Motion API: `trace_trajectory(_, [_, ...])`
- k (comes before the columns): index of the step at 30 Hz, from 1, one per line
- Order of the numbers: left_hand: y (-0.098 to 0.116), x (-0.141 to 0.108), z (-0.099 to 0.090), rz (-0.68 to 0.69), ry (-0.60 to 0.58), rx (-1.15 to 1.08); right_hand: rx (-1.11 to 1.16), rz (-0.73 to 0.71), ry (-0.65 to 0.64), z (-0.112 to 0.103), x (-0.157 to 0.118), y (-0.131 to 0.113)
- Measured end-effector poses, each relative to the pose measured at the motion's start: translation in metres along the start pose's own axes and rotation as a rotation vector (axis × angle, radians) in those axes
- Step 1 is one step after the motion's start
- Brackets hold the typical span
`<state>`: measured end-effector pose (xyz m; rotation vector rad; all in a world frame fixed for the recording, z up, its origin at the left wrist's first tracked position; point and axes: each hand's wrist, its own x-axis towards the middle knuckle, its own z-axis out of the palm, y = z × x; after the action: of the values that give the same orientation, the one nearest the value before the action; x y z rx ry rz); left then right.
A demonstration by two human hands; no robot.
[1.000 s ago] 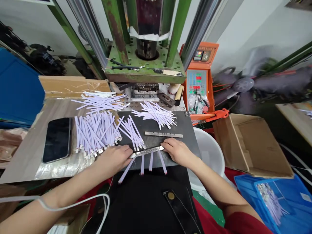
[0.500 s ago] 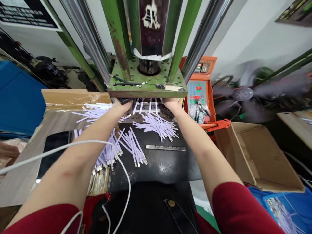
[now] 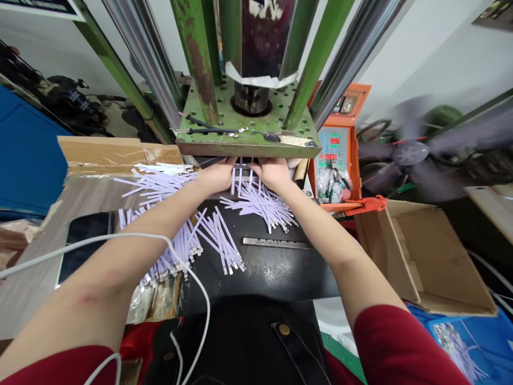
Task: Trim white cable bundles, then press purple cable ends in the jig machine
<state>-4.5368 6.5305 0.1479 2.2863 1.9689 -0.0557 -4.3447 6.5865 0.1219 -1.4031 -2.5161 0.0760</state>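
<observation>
A black tabletop (image 3: 264, 272) is spreading before the green press (image 3: 244, 133), carrying loose lilac cables (image 3: 218, 240). At the press, the left hand (image 3: 214, 176) and right hand (image 3: 274, 174) are working with grips pressed together, apparently pinching a metal bar (image 3: 242, 172) mostly hidden there.

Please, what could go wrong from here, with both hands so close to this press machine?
The left hand and right hand reach just under the green perforated plate of the press; if that plate can come down, fingers could be pinched. The white cable lying across the left forearm might also catch the pale purple strips and scatter them.
</observation>
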Motion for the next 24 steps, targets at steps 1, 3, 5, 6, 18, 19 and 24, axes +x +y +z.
trace_trajectory(1, [0.006,-0.003,0.000,0.005,0.029,-0.006,-0.005,-0.012,-0.011,-0.002,-0.006,-0.007])
trace_trajectory(3, [0.016,-0.007,0.002,0.006,0.071,0.003,-0.020,-0.030,-0.036,-0.005,-0.015,-0.017])
trace_trajectory(5, [0.023,-0.009,0.007,0.007,0.091,0.038,-0.029,-0.030,-0.042,-0.005,-0.020,-0.019])
trace_trajectory(6, [0.024,-0.008,0.010,0.010,0.106,0.052,-0.027,-0.025,-0.035,-0.004,-0.021,-0.018])
trace_trajectory(18, [0.000,-0.116,-0.005,0.178,0.053,-0.175,0.323,-0.186,-0.063,-0.064,-0.144,-0.007])
trace_trajectory(19, [-0.001,-0.154,0.003,0.230,0.027,-0.189,0.334,-0.228,-0.075,-0.069,-0.185,-0.006])
trace_trajectory(24, [0.006,-0.310,0.068,0.185,0.022,0.007,-0.015,-0.026,-0.137,-0.046,-0.344,0.007])
